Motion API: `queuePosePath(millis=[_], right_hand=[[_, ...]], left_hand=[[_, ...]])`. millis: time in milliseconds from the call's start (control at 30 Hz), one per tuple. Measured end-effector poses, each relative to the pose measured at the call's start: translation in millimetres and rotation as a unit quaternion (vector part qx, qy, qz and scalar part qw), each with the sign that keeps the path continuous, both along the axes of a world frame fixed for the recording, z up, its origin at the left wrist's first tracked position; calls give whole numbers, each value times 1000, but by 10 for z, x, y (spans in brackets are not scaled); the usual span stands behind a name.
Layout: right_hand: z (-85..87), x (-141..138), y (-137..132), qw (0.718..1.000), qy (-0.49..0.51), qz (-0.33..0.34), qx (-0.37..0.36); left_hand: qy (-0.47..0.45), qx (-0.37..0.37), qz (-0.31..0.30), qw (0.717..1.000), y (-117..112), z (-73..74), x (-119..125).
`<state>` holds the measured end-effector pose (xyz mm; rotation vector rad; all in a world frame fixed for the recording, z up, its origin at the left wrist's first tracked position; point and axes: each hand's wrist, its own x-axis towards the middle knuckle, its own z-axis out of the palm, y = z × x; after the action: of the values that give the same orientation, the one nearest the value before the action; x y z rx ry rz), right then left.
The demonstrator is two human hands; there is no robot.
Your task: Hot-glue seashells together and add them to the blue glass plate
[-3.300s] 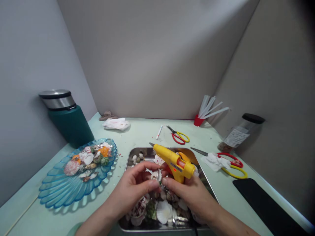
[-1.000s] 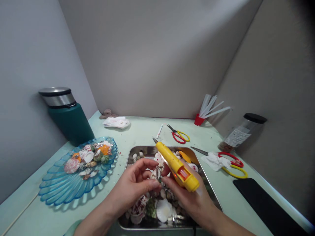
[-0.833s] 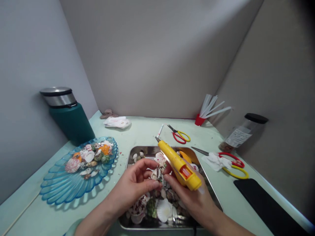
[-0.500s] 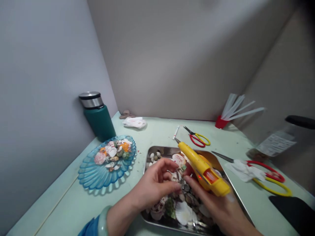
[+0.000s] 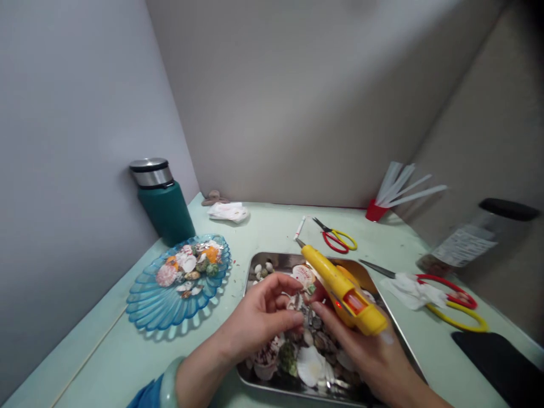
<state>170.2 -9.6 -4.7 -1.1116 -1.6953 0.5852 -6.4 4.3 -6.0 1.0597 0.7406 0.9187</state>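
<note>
Clamped on yellow glue gun (image 5: 338, 284) with right grip (image 5: 359, 345), pinching small shell piece (image 5: 303, 300) with left grip (image 5: 263, 311) — over metal tray (image 5: 283, 260) of shells (image 5: 310, 365).

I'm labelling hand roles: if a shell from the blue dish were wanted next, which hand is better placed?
Probably the left hand: it is nearer the blue dish, while the right hand holds the yellow glue gun.

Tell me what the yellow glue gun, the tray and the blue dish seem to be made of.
Yellow glue gun: probably plastic, by its smooth moulded body; its grey nozzle may be metal. Tray: polished metal, perhaps stainless steel, by its bright reflections. Blue dish: glossy, translucent, so perhaps glass or plastic.
</note>
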Motion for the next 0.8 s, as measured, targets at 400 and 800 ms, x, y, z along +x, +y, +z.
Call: queuePosePath(millis=[400, 800], right_hand=[[-82, 7, 19, 997, 38, 24, -63], [-47, 7, 8, 994, 41, 70, -73]], left_hand=[[37, 1, 1, 999, 9, 2, -22], [45, 14, -5, 999, -1, 17, -32]])
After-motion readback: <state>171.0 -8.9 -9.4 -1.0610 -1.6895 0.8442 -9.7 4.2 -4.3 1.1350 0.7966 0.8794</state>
